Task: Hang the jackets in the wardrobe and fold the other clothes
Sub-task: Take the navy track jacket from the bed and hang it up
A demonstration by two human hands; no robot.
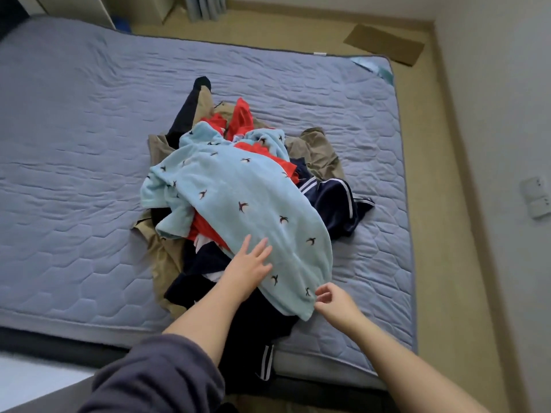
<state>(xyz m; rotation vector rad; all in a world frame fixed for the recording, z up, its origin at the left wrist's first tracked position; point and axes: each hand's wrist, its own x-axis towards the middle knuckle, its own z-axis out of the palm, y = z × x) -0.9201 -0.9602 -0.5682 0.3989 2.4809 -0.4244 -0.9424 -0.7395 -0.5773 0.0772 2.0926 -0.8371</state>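
Clothes pile (319, 150): heaped mid-frame on the blue mattress (74, 129); light blue bird-print garment (238, 189) on top
Left hand (249, 263): fingers straight, slightly spread; resting flat on the bird-print garment's lower part
Right hand (335, 301): fingers loosely curled at the garment's lower hem; cannot tell whether they pinch it

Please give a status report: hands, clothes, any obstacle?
Left hand flat on light blue garment. Right hand at its near hem, grip unclear. Pile unsorted on bed; nothing folded in view.
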